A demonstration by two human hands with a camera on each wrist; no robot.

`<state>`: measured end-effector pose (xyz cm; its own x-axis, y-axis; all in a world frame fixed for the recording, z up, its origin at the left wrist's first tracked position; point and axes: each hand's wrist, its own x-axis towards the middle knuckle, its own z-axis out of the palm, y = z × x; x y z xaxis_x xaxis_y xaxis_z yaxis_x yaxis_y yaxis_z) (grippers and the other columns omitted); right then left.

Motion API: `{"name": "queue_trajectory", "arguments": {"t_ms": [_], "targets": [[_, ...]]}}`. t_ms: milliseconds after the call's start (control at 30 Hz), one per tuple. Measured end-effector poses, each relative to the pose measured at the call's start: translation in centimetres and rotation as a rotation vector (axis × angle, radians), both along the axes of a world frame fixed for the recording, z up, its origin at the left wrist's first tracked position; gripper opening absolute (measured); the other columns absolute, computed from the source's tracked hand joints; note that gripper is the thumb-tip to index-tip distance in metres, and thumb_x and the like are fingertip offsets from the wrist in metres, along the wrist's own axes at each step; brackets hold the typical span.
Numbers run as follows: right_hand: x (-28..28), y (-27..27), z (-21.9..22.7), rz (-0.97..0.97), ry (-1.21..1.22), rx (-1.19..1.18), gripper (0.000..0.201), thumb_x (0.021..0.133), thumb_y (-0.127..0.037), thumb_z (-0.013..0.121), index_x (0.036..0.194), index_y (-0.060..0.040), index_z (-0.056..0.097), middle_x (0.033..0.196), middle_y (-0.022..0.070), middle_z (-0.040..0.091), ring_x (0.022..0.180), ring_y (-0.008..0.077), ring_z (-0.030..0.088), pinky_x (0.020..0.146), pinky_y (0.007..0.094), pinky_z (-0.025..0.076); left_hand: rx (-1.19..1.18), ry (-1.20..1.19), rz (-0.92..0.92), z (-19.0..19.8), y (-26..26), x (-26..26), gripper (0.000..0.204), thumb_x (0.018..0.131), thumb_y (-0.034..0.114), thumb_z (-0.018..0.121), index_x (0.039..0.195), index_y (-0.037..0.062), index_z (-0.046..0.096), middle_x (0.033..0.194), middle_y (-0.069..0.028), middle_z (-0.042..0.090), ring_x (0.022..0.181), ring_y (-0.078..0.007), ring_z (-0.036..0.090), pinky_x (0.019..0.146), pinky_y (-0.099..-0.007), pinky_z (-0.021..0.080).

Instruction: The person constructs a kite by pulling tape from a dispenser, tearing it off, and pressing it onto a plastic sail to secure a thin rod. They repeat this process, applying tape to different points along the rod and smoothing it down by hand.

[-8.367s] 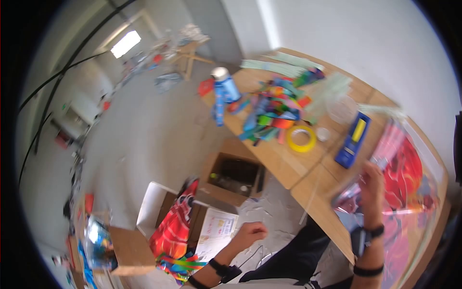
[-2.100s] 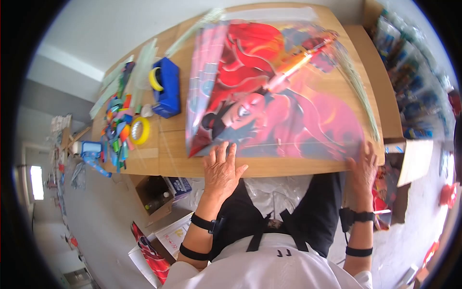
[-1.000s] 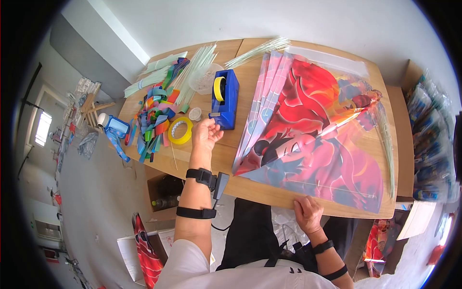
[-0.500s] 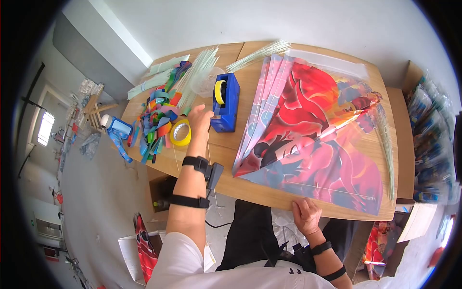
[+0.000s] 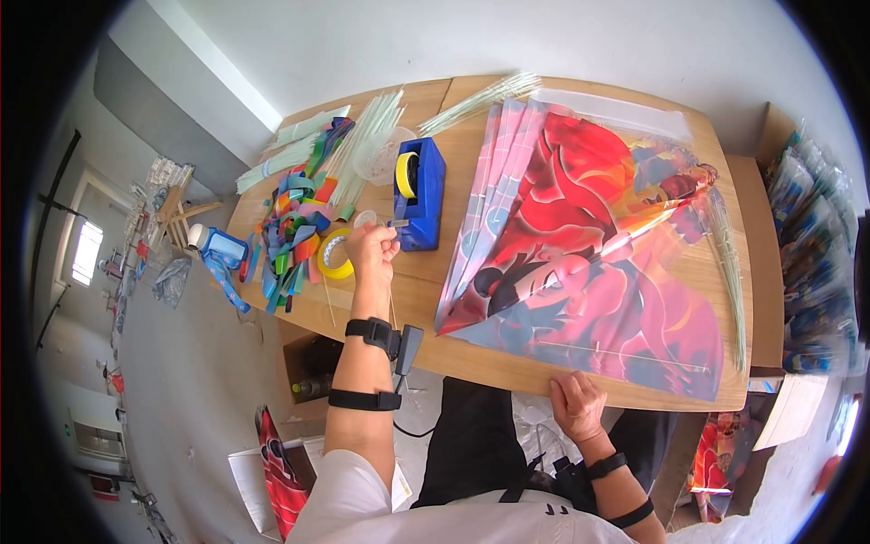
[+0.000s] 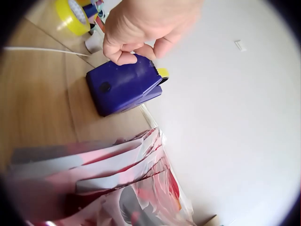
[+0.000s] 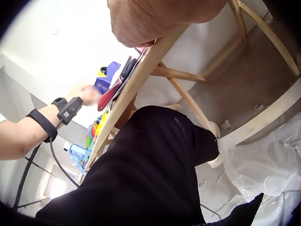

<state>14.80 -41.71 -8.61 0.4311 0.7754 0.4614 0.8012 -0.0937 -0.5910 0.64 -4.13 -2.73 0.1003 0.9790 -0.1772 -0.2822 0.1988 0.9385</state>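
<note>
- Tape dispenser (image 5: 426, 213), blue: upright on the table (image 5: 421, 286), between printed sheets (image 5: 589, 281) and loose yellow tape roll (image 5: 335, 272).
- Left hand (image 5: 372, 251): fingers curled at the dispenser's cutter end; whether they pinch anything, I can't tell.
- Right hand (image 5: 578, 403): fingers curled, against the table's near edge.

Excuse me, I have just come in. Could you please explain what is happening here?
Someone is working at a wooden table. Their left hand is at the front end of a blue tape dispenser, which holds a yellow roll. Whether the fingers pinch the tape's end, I cannot tell. Their right hand rests at the table's near edge, close to large printed sheets. Colourful strips lie heaped on the table.
</note>
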Motion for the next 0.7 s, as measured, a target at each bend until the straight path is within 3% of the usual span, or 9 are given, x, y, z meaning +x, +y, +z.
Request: {"name": "queue_trajectory", "arguments": {"t_ms": [100,267,400,467,500,567,667,700], "targets": [[0.0,0.0,-0.1,-0.002,-0.003,0.0,0.011,0.076,-0.005,0.065,0.084,-0.0064,0.059,0.07,0.0079,0.057,0.057,0.0278,0.058,0.049,0.0365,0.046,-0.085,-0.029,0.038,-1.7,0.3,-0.3,0.023,0.064,-0.006,0.064,0.083,0.0047,0.055,0.066,-0.0019,0.053,0.049,-0.0111,0.044,0.051,-0.0305,0.042],[-0.1,0.0,0.0,-0.011,-0.006,-0.013,0.01,0.076,-0.004,0.065,0.083,-0.0062,0.059,0.068,0.0083,0.055,0.056,0.0282,0.058,0.049,0.0371,0.045,-0.33,-0.08,0.132,-0.9,-0.2,0.9,0.017,0.064,-0.007,0.065,0.065,0.0047,0.052,0.057,-0.0033,0.05,0.046,-0.012,0.041,0.048,-0.0299,0.037],[-0.3,-0.2,-0.1,-0.019,0.026,0.026,0.009,0.076,-0.003,0.064,0.082,-0.0066,0.059,0.066,0.009,0.054,0.056,0.0285,0.057,0.049,0.038,0.044,-0.429,0.087,0.18,-2.7,-1.5,0.0,0.02,0.065,-0.009,0.065,0.065,0.0061,0.051,0.059,-0.0041,0.051,0.045,-0.0121,0.041,0.045,-0.0301,0.035],[0.2,0.2,0.2,-0.035,0.036,0.035,0.008,0.076,-0.003,0.064,0.082,-0.0066,0.059,0.067,0.0095,0.055,0.056,0.0289,0.057,0.049,0.0382,0.044,-0.361,0.168,0.191,-4.8,-3.4,-0.5,0.024,0.063,-0.01,0.066,0.072,0.0073,0.051,0.059,-0.0024,0.05,0.047,-0.0129,0.046,0.043,-0.0282,0.034],[0.2,-0.1,0.4,0.003,0.154,0.053,0.007,0.076,-0.003,0.064,0.081,-0.0063,0.06,0.068,0.0102,0.056,0.057,0.0296,0.057,0.05,0.0383,0.045,-0.248,0.16,0.159,-4.8,-4.6,-0.3,0.024,0.064,-0.008,0.067,0.075,0.0072,0.052,0.06,-0.002,0.052,0.047,-0.0117,0.047,0.042,-0.0262,0.035],[0.0,-1.4,0.9,0.013,0.385,0.053,0.005,0.077,-0.003,0.063,0.08,-0.005,0.061,0.07,0.0121,0.058,0.059,0.0315,0.058,0.053,0.0385,0.045,-0.087,0.137,0.045,-3.6,-7.1,0.1,0.024,0.067,-0.006,0.069,0.081,0.0063,0.053,0.064,-0.0024,0.056,0.049,-0.009,0.047,0.042,-0.0222,0.035],[0.4,-3.8,1.5,-0.129,0.302,0.07,0.006,0.077,-0.002,0.063,0.081,-0.005,0.061,0.069,0.0119,0.058,0.059,0.0317,0.058,0.054,0.0384,0.046,0.034,0.107,-0.033,-0.2,-12.7,2.9,0.026,0.075,-0.002,0.066,0.096,0.0037,0.052,0.075,-0.0067,0.064,0.055,-0.0061,0.05,0.044,-0.0189,0.037],[0.4,-4.9,1.5,-0.199,0.322,0.014,0.01,0.075,0.0,0.062,0.084,-0.0036,0.06,0.076,0.0125,0.059,0.067,0.0327,0.059,0.059,0.0395,0.046,0.058,0.085,-0.151,0.5,-14.5,3.3,0.03,0.078,-0.001,0.066,0.103,0.0015,0.049,0.082,-0.0109,0.066,0.058,-0.007,0.052,0.046,-0.0191,0.039]]}}
